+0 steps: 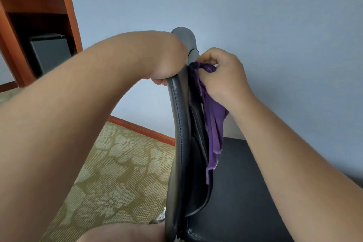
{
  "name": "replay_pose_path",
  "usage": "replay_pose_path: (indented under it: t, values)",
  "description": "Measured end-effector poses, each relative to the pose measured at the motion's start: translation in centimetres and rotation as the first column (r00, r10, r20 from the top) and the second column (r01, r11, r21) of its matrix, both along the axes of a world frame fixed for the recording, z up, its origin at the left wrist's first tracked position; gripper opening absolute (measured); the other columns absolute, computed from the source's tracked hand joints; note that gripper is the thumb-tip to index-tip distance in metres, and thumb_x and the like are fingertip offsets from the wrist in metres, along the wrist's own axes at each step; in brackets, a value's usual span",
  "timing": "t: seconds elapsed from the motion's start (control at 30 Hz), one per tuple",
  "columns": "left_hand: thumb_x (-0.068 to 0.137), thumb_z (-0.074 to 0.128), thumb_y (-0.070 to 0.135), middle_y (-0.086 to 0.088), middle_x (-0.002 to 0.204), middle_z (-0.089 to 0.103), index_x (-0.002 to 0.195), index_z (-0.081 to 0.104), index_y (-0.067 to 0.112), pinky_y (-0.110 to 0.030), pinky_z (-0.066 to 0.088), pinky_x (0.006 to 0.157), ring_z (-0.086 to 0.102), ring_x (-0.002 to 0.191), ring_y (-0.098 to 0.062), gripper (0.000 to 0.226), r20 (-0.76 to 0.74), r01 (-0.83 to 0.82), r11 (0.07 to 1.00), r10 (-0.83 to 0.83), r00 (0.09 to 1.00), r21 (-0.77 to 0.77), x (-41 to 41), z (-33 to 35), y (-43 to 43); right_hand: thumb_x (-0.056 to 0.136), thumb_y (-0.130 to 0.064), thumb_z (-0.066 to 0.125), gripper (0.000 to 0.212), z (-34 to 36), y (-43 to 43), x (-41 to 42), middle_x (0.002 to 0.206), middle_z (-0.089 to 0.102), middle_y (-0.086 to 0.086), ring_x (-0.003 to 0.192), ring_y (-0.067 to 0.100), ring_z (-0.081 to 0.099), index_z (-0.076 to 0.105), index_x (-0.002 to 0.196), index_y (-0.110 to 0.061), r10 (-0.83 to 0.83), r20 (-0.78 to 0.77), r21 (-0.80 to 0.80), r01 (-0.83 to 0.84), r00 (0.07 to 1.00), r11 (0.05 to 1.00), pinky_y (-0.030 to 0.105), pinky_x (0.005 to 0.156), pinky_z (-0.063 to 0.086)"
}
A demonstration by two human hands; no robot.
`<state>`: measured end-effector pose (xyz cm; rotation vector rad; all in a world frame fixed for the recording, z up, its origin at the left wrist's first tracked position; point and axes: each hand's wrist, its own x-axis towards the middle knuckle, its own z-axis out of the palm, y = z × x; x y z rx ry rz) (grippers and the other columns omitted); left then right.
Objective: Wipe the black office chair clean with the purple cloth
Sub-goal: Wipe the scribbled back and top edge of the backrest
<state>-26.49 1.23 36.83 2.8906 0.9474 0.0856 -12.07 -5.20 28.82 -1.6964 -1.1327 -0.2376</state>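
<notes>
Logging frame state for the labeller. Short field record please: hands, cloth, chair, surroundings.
left hand: left hand grips the backrest edge near its top
right hand: right hand pinches the purple cloth against the backrest's seat-facing side
cloth: bunched at the fingers, the rest hangs down above the seat
chair: black office chair, backrest seen edge-on
surroundings: patterned carpet, blue wall, wooden shelf unit at left
</notes>
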Motion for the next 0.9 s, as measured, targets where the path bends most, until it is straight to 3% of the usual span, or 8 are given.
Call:
replay_pose_path:
  t: [0.2, 0.37, 0.43, 0.53, 0.67, 0.73, 0.8, 0.9]
  values:
    - [0.095, 0.038, -0.003, -0.013, 0.089, 0.059, 0.088, 0.056, 0.003, -0.022, 0.030, 0.050, 0.048, 0.056, -0.011, 0.021, -0.012, 0.004, 0.999, -0.003, 1.000, 0.043, -0.2, -0.4, 1.0, 0.087, -0.011, 0.054, 0.021, -1.3, 0.7, -1.0, 0.092, 0.063, 0.002, 0.085, 0.018, 0.059, 0.071, 0.091, -0.023, -0.085, 0.070, -0.015, 0.086, 0.994, 0.996, 0.033, 0.075, 0.050]
    - [0.097, 0.033, 0.002, -0.018, 0.074, 0.068, 0.096, 0.058, -0.005, -0.028, 0.033, 0.048, 0.051, 0.061, -0.028, 0.026, 0.109, -0.028, 0.999, 0.031, 0.994, -0.030, 0.2, -0.8, 2.1, 0.098, -0.026, 0.050, 0.031, -1.6, -0.4, -1.4, 0.094, 0.047, -0.010, 0.088, 0.003, 0.051, 0.055, 0.068, -0.033, 0.068, 0.033, -0.215, -0.059, 0.997, 0.975, 0.007, 0.072, 0.035]
    - [0.098, 0.032, 0.004, -0.018, 0.070, 0.069, 0.099, 0.056, -0.005, -0.028, 0.034, 0.049, 0.050, 0.060, -0.028, 0.025, 0.163, -0.056, 0.995, 0.069, 0.984, -0.084, 0.6, -1.0, 2.6, 0.098, -0.026, 0.051, 0.032, -1.2, -0.3, -1.3, 0.093, 0.049, -0.004, 0.085, 0.008, 0.051, 0.050, 0.067, -0.034, 0.085, 0.067, -0.253, -0.065, 0.994, 0.965, 0.015, 0.070, 0.037]
    - [0.098, 0.033, 0.013, -0.015, 0.064, 0.069, 0.100, 0.053, 0.002, -0.027, 0.034, 0.050, 0.047, 0.055, -0.025, 0.023, 0.196, -0.081, 0.990, 0.103, 0.975, -0.117, 0.9, -1.1, 3.3, 0.097, -0.022, 0.056, 0.026, -0.9, 0.5, -1.0, 0.083, 0.054, 0.007, 0.075, 0.022, 0.052, 0.059, 0.072, -0.015, 0.058, 0.073, -0.187, -0.044, 0.996, 0.981, 0.034, 0.064, 0.039]
    - [0.094, 0.033, 0.034, -0.005, 0.043, 0.062, 0.094, 0.052, 0.012, -0.029, 0.034, 0.053, 0.044, 0.053, -0.024, 0.028, 0.214, -0.116, 0.977, 0.154, 0.965, -0.179, 1.0, -0.8, 4.1, 0.093, -0.023, 0.063, 0.017, -1.4, 1.5, -1.4, 0.078, 0.058, 0.000, 0.074, 0.022, 0.053, 0.069, 0.081, -0.012, -0.053, 0.028, -0.055, 0.054, 0.998, 0.997, 0.033, 0.067, 0.044]
    - [0.094, 0.033, 0.034, -0.010, 0.058, 0.068, 0.094, 0.050, 0.012, -0.029, 0.036, 0.053, 0.050, 0.058, -0.026, 0.027, 0.204, -0.112, 0.975, 0.151, 0.967, -0.191, 1.1, -0.8, 4.3, 0.090, -0.025, 0.066, 0.017, -1.7, 1.3, -1.5, 0.068, 0.062, 0.001, 0.067, 0.023, 0.056, 0.069, 0.077, -0.014, -0.042, -0.021, -0.025, 0.042, 0.999, 0.999, 0.037, 0.065, 0.051]
    - [0.094, 0.031, 0.029, -0.014, 0.083, 0.066, 0.099, 0.050, 0.010, -0.029, 0.038, 0.053, 0.057, 0.066, -0.027, 0.027, 0.190, -0.088, 0.979, 0.123, 0.974, -0.184, 1.2, -1.0, 4.7, 0.088, -0.028, 0.069, 0.015, -2.0, 0.4, -2.0, 0.059, 0.057, -0.008, 0.058, 0.012, 0.051, 0.070, 0.077, -0.018, -0.006, -0.050, -0.003, 0.006, 0.999, 1.000, 0.030, 0.059, 0.048]
    - [0.095, 0.031, 0.029, -0.014, 0.082, 0.064, 0.096, 0.050, 0.011, -0.030, 0.038, 0.054, 0.058, 0.066, -0.028, 0.026, 0.193, -0.090, 0.981, 0.123, 0.973, -0.173, 1.3, -1.0, 4.8, 0.086, -0.023, 0.072, 0.006, -2.6, -1.8, -3.6, 0.064, 0.056, -0.013, 0.059, 0.002, 0.049, 0.073, 0.081, -0.021, 0.054, -0.012, 0.017, -0.053, 0.998, 0.998, 0.012, 0.057, 0.038]
